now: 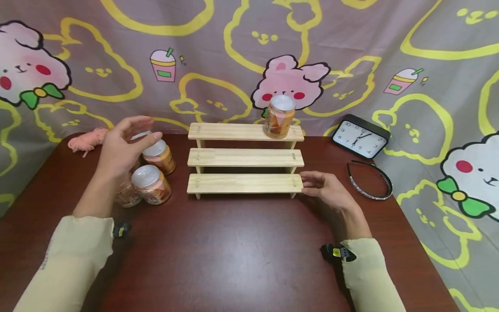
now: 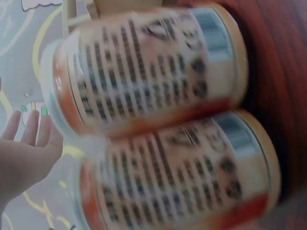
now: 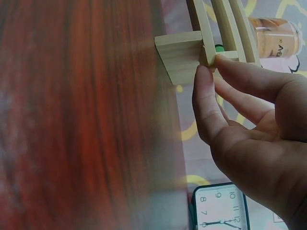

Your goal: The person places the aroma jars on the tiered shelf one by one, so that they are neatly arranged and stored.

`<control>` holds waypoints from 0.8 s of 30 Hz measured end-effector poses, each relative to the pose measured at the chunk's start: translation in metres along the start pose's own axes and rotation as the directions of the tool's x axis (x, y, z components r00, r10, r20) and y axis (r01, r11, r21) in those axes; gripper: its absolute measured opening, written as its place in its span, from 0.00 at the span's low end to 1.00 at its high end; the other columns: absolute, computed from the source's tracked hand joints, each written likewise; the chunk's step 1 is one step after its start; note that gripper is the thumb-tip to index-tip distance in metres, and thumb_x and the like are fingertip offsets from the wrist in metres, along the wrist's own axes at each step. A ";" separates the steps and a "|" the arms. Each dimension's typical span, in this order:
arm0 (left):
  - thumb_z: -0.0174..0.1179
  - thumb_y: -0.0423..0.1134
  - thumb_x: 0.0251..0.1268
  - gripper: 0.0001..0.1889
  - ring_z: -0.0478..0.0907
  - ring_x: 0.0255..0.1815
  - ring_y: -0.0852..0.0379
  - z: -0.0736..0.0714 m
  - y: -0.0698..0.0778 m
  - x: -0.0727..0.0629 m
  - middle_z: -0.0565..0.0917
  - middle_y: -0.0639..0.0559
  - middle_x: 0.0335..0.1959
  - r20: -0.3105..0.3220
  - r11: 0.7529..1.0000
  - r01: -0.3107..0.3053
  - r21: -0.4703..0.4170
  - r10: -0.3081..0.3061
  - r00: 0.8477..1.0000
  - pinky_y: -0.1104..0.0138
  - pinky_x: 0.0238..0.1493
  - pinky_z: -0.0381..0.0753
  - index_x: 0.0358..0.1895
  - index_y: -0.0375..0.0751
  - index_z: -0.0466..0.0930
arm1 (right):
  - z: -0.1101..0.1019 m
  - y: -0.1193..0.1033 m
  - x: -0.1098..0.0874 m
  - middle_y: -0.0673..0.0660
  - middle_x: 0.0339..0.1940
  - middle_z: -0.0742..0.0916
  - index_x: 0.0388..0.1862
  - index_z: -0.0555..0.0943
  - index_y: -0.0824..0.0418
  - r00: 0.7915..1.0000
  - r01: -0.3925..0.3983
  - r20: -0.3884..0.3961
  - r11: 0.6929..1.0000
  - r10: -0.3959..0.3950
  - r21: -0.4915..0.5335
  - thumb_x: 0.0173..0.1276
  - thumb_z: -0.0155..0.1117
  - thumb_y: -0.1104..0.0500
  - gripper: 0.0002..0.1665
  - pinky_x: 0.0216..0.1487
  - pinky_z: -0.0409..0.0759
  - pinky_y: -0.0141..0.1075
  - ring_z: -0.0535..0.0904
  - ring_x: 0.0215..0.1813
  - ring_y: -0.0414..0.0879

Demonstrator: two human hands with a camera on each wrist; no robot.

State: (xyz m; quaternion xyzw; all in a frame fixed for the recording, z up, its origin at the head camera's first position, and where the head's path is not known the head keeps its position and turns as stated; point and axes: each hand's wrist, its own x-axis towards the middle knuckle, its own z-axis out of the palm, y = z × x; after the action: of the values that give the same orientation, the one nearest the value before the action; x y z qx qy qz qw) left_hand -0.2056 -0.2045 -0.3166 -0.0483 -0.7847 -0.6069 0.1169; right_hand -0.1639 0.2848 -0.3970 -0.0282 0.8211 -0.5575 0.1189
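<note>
My left hand (image 1: 121, 146) hovers at the left over a cluster of several orange cans (image 1: 157, 190) with silvery tops, its fingers loosely spread and holding nothing. Two of the cans (image 2: 148, 72) fill the left wrist view, blurred, with the hand (image 2: 31, 160) beyond their tops. At the right end of a three-tier wooden shelf (image 1: 245, 184), my right hand (image 1: 331, 193) pinches the lowest tier between thumb and fingers, as the right wrist view shows. One orange can (image 1: 278, 121) stands upright on the top tier, near its right end.
A pink yarn bundle (image 1: 89, 139) lies at the back left, behind the left hand. A black-framed clock (image 1: 360, 136) and a dark headband (image 1: 370, 195) are to the right of the shelf. A patterned cloth (image 1: 218, 56) hangs behind the brown table (image 1: 234, 251).
</note>
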 end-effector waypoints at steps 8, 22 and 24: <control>0.72 0.31 0.62 0.20 0.78 0.55 0.60 -0.025 -0.016 -0.003 0.84 0.59 0.49 -0.075 0.996 -0.034 -0.085 0.027 0.997 0.79 0.51 0.73 0.58 0.42 0.82 | 0.000 0.000 0.000 0.71 0.58 0.82 0.69 0.71 0.75 1.000 -0.004 -0.004 1.000 0.004 -0.015 0.68 0.67 0.72 0.31 0.47 0.81 0.28 0.81 0.54 0.46; 0.73 0.27 0.58 0.22 0.78 0.51 0.62 -0.058 -0.044 -0.005 0.84 0.61 0.46 -0.179 0.999 0.016 -0.035 -0.023 0.984 0.81 0.48 0.75 0.57 0.38 0.83 | 0.001 0.000 0.001 0.71 0.58 0.82 0.69 0.71 0.75 1.000 -0.006 -0.005 1.000 0.006 -0.010 0.68 0.66 0.72 0.31 0.47 0.81 0.29 0.81 0.53 0.46; 0.73 0.30 0.60 0.22 0.77 0.52 0.64 -0.063 -0.047 -0.006 0.82 0.64 0.48 -0.185 0.998 0.055 0.043 -0.046 0.982 0.82 0.48 0.74 0.58 0.40 0.82 | 0.001 -0.001 0.000 0.71 0.58 0.83 0.69 0.71 0.74 1.000 -0.010 -0.004 1.000 0.010 -0.010 0.68 0.67 0.72 0.31 0.47 0.81 0.29 0.81 0.53 0.45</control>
State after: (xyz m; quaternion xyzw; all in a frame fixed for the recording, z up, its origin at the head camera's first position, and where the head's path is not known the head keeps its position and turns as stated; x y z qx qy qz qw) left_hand -0.2023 -0.2770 -0.3477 0.0307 -0.7858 -0.5925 0.1748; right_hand -0.1635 0.2838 -0.3961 -0.0238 0.8244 -0.5527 0.1198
